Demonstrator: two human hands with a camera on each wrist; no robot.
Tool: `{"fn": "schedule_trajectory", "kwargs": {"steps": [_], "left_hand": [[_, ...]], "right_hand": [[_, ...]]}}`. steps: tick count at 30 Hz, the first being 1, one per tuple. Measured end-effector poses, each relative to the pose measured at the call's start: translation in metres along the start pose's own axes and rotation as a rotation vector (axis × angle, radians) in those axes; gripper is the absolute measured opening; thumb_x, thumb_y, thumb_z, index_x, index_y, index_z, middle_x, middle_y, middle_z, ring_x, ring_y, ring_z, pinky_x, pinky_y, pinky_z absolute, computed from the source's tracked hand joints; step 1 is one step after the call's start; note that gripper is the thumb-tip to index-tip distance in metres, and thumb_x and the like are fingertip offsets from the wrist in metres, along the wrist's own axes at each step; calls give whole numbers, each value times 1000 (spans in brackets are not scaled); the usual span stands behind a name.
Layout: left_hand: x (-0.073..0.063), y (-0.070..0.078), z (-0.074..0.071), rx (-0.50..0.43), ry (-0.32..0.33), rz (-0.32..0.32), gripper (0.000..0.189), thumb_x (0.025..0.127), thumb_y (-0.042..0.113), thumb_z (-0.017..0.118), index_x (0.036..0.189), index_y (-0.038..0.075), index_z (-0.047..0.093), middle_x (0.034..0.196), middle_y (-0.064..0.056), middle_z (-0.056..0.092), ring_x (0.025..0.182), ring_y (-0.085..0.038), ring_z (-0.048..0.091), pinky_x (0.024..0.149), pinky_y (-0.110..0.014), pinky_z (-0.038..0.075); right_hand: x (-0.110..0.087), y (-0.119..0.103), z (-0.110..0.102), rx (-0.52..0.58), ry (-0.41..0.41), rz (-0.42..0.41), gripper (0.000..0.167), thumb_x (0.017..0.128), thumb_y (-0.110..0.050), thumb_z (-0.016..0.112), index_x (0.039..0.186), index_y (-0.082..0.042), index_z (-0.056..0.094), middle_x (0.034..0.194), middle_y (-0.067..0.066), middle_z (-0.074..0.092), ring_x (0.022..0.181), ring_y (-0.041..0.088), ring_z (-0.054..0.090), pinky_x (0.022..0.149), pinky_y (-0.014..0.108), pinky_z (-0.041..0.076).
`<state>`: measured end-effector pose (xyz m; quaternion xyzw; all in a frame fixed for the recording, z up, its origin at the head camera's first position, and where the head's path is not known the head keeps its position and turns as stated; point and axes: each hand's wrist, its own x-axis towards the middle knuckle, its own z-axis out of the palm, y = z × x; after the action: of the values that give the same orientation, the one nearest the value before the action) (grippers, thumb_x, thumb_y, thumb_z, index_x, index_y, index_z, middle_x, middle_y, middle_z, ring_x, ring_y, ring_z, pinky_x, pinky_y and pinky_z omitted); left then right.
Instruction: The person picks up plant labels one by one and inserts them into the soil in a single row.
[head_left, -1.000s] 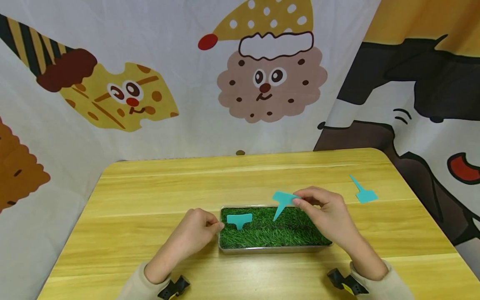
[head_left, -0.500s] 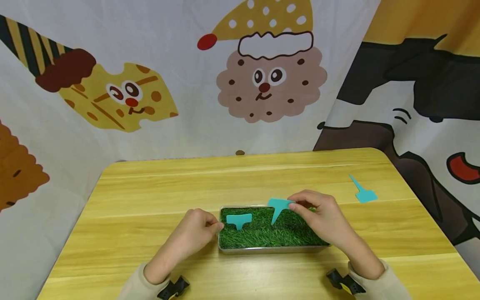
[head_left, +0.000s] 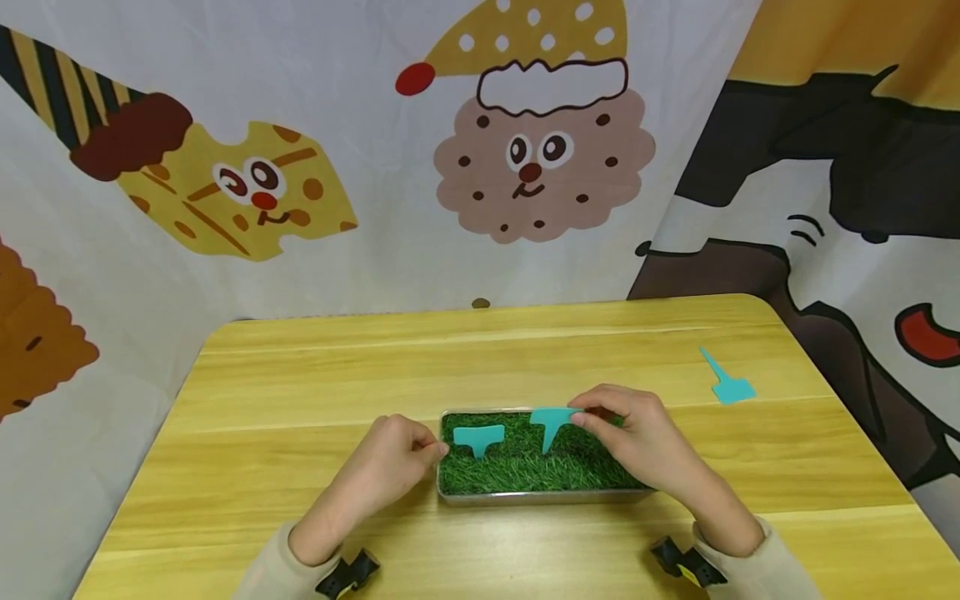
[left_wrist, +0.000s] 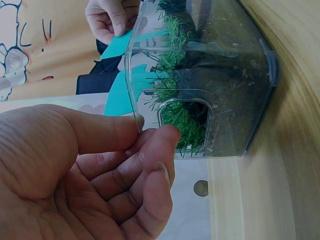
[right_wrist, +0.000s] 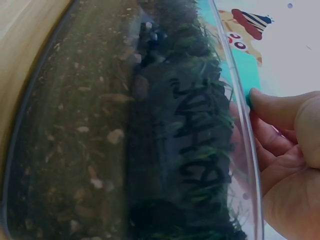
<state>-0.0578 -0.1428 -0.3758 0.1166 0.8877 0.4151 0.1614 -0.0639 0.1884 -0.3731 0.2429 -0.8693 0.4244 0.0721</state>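
Note:
A clear plastic box (head_left: 547, 499) filled with grass-topped soil sits on the table. At its left end my left hand (head_left: 386, 467) pinches the rim between thumb and fingers, as the left wrist view shows at the box's wall (left_wrist: 230, 95). My right hand (head_left: 637, 433) pinches the right end of a teal T-shaped plant label (head_left: 551, 418), its stem pointing down with the tip at the grass. To the left, another teal plant label (head_left: 478, 437) stands upright in the grass. The right wrist view shows the right thumb (right_wrist: 275, 107) against the held label (right_wrist: 246, 72).
A third teal plant label (head_left: 732, 390) lies flat on the wooden table (head_left: 337, 358), right of the box and farther back. Behind the table hangs a cloth (head_left: 375, 275) printed with cartoon food. Dark lettering (right_wrist: 195, 145) shows inside the box's near side.
The right hand has moved the plant label left and down, and its stem has gone from tilted to more upright, with the tip lower at the grass. The left hand stays at the rim.

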Motion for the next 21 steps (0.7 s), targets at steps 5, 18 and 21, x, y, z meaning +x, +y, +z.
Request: {"fn": "schedule_trajectory", "kwargs": {"steps": [5, 18, 21], "left_hand": [[0, 1, -1, -1, 0, 1, 39, 99, 9, 72, 62, 4, 61, 49, 9, 34, 46, -8, 29, 45, -19, 26], [0, 0, -1, -1, -2, -4, 39, 99, 9, 72, 62, 6, 62, 49, 9, 37, 46, -7, 30, 45, -18, 26], [0, 0, -1, -5, -4, -4, 39, 99, 9, 72, 62, 5, 62, 49, 9, 35, 46, -7, 29, 45, -19, 26]], "right_hand": [[1, -1, 2, 11, -24, -3, 25, 90, 5, 78, 102, -17, 78, 96, -12, 73, 70, 8, 59, 59, 28, 51], [0, 0, 6, 10, -62, -24, 24, 90, 5, 78, 103, -15, 79, 97, -10, 74, 75, 5, 62, 63, 26, 53], [0, 0, 7, 12, -67, -25, 23, 91, 4, 77, 104, -15, 79, 97, -9, 74, 75, 4, 61, 62, 25, 52]]}}
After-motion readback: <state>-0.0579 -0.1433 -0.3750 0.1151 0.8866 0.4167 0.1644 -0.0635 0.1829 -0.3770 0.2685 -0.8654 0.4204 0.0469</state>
